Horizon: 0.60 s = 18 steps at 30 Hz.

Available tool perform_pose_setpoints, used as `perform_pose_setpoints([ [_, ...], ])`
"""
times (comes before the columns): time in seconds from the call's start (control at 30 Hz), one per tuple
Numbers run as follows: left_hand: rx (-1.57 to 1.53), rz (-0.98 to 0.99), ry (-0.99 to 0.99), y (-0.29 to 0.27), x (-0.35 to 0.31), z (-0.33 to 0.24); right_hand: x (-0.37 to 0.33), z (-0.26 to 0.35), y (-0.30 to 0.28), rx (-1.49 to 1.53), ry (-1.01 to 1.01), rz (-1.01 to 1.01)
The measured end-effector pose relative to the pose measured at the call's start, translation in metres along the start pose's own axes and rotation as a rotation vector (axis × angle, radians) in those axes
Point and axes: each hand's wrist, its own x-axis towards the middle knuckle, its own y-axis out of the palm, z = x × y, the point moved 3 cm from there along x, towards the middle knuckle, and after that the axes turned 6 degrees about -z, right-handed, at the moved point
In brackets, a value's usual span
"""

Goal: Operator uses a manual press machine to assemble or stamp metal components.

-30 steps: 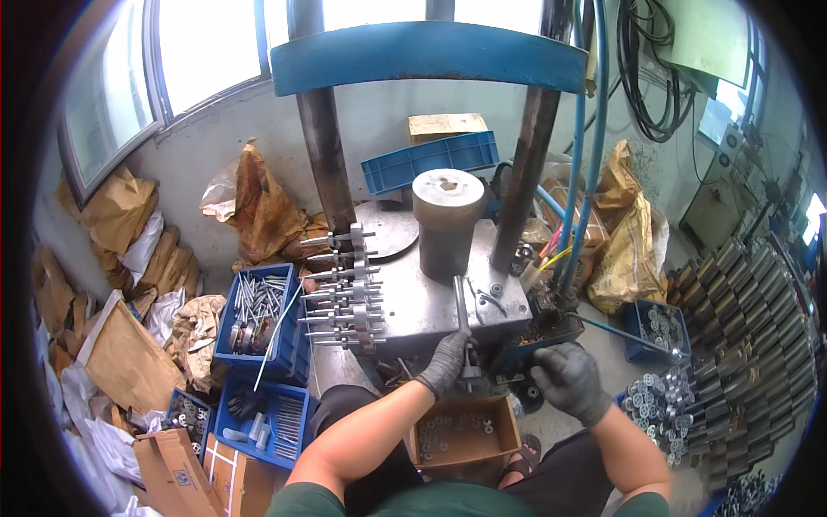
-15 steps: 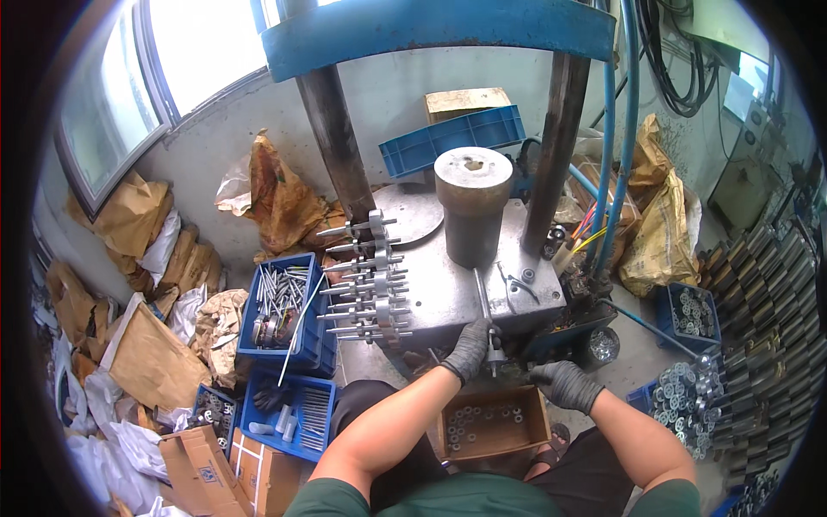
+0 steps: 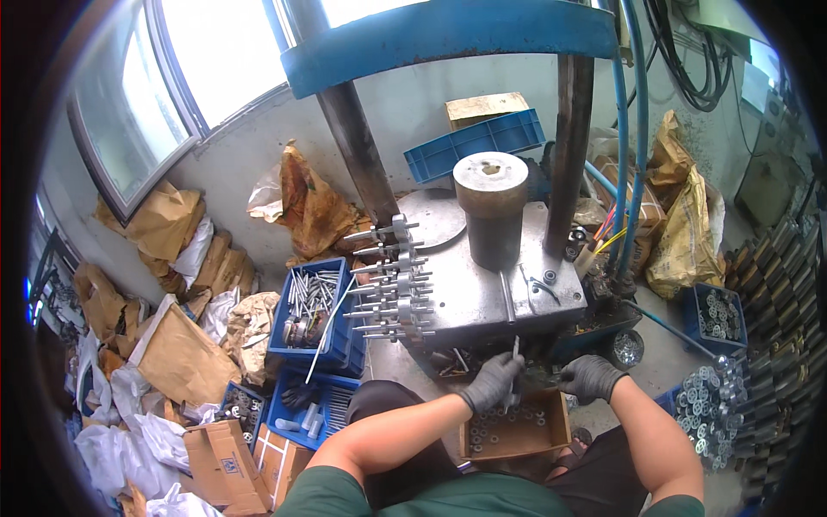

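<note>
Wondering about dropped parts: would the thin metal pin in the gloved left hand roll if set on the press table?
Probably: the pin looks slim, round and rigid. It likely feels light, pinched easily by the left hand. The steel table looks smooth.

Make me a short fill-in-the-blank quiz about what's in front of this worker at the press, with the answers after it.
1. Both the left hand and the right hand wear dark grey ____.
2. The left hand pinches a thin metal ____ above the open cardboard box.
3. The big steel cylinder stands on the grey press table between two upright ____.
4. The crate of long metal pins to the person's left is coloured ____.

Answers: gloves; rod; columns; blue
</note>
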Motion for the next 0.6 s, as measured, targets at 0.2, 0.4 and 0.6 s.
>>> perform_pose_setpoints([
  [0.2,0.948,0.08,0.63,-0.008,-0.049,-0.03,0.005,-0.005,-0.008,0.072,0.039,0.022],
  [0.4,0.475,-0.046,0.702,-0.057,-0.064,-0.093,0.011,-0.007,-0.013,0.22,0.076,0.012],
  [0.6,-0.137,-0.266,0.426,-0.149,-0.048,-0.171,0.012,-0.011,-0.012,0.159,0.024,0.005],
])
